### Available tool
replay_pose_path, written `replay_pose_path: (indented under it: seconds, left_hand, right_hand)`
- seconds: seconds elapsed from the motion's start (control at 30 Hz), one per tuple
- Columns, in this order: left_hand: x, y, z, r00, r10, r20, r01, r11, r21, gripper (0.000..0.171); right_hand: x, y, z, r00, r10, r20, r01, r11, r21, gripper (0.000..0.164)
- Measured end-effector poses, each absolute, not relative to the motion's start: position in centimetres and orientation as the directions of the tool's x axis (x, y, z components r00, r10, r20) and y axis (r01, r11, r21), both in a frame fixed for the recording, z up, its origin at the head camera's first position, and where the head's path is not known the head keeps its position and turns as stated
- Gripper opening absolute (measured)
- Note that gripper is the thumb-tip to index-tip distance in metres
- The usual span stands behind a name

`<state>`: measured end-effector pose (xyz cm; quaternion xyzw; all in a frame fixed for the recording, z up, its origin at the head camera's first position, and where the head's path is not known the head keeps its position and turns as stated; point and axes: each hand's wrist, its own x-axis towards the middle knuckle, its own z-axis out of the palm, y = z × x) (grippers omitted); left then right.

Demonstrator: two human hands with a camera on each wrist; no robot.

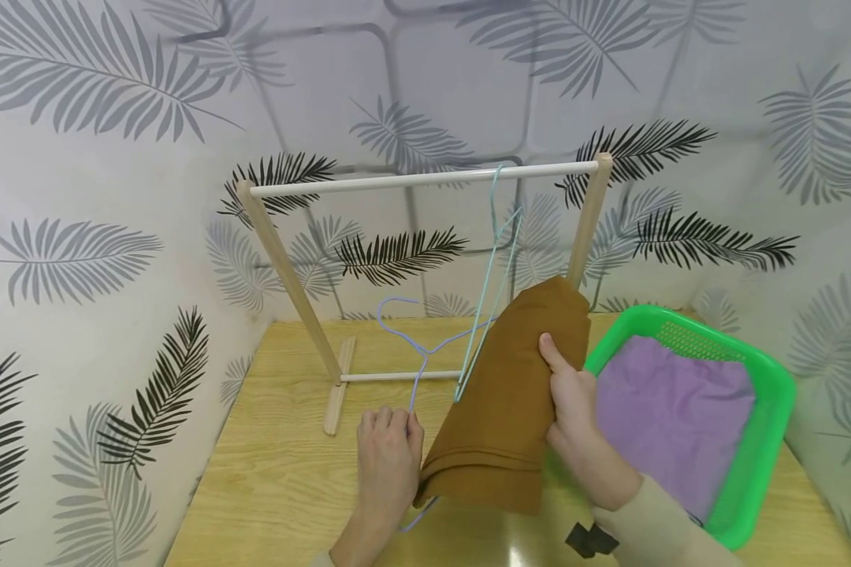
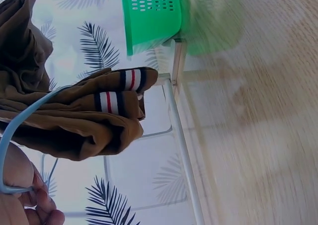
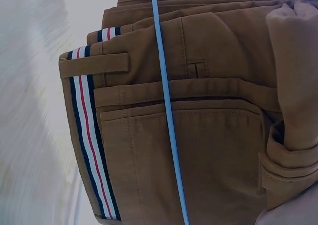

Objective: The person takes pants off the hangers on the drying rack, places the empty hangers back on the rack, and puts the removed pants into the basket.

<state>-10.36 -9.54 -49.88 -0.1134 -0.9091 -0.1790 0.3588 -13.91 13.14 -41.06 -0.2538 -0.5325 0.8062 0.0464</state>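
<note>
A lavender-blue wire hanger [image 1: 424, 351] is gripped by my left hand [image 1: 388, 465] along one side, its hook pointing up and away. Folded brown trousers [image 1: 496, 409] lie through the hanger; in the right wrist view its thin wire [image 3: 166, 86] crosses the pocket side of the cloth. My right hand [image 1: 577, 409] holds the trousers at their right edge, thumb on the near face and fingers hidden behind. A striped band [image 3: 87, 125] in navy, white and red lines the inside of the waist. Left fingers [image 2: 44, 205] curl round the wire in the left wrist view.
A wooden rack with a white top rail [image 1: 411, 180] stands behind the hands on the wood-grain table [image 1: 255, 488]. From the rail hangs a mint hanger [image 1: 488, 260], close behind the trousers. At right, a green basket [image 1: 769, 441] contains a lilac garment [image 1: 674, 417].
</note>
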Motion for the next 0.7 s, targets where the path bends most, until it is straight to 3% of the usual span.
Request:
replay_pose_path:
  seconds: [0.4, 0.7]
  left_hand:
    - [-10.1, -9.4, -50.0, -0.726, 0.090, 0.681, 0.331, 0.915, 0.232, 0.021]
    - [-10.0, -9.1, -50.6, -0.699, 0.131, 0.703, 0.334, 0.929, 0.160, 0.027]
  right_hand:
    - [-13.6, 14.1, -41.0, -0.882, 0.315, -0.351, 0.160, -0.500, -0.851, 0.047]
    - [-13.5, 14.5, -40.7, -0.889, 0.301, -0.344, 0.142, -0.533, -0.834, 0.044]
